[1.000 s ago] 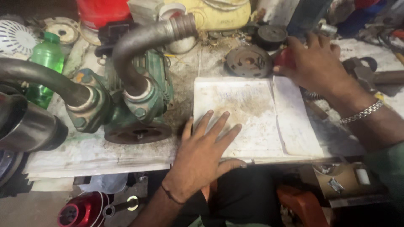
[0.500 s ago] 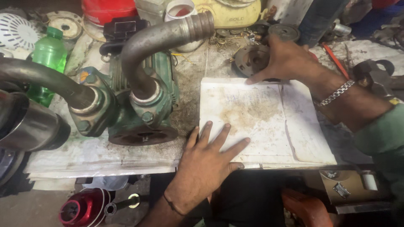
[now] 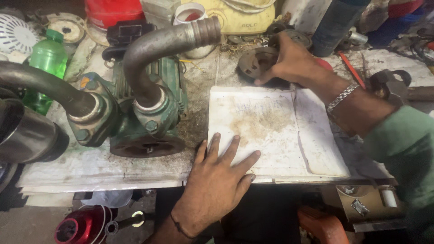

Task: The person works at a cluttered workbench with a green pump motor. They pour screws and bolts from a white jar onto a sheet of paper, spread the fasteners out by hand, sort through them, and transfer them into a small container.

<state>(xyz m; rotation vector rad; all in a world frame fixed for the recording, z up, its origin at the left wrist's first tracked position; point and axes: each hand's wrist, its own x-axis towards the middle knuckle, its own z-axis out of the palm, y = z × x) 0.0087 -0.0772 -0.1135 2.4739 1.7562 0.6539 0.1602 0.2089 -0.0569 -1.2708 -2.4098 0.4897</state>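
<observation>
**Right hand on the round metal flange, left hand flat on the paper**

Biggest thing on the cluttered workbench (image 3: 90, 167) is the green water pump (image 3: 149, 113), with two curved grey steel pipes coming off it. Everything else is easiest to place from that pump. Just to its right lies a stained white paper pad (image 3: 266, 131), long side running away from the person. Beyond the pad's far edge, right of the pump's upper pipe mouth, sits a dark round metal flange (image 3: 257, 61), lying flat.

The right hand (image 3: 294, 61) is the one at the flange: it comes in from the right, fingertips resting on the disc's near-right rim, fingers loosely curled, not clearly clamped. The disc lies left of that hand's palm. The left hand (image 3: 217, 180) is well apart from it, pressed palm-down on the pad's near-left corner, fingers spread and holding nothing. A green plastic bottle (image 3: 45, 63) stands far left of the pump.
</observation>
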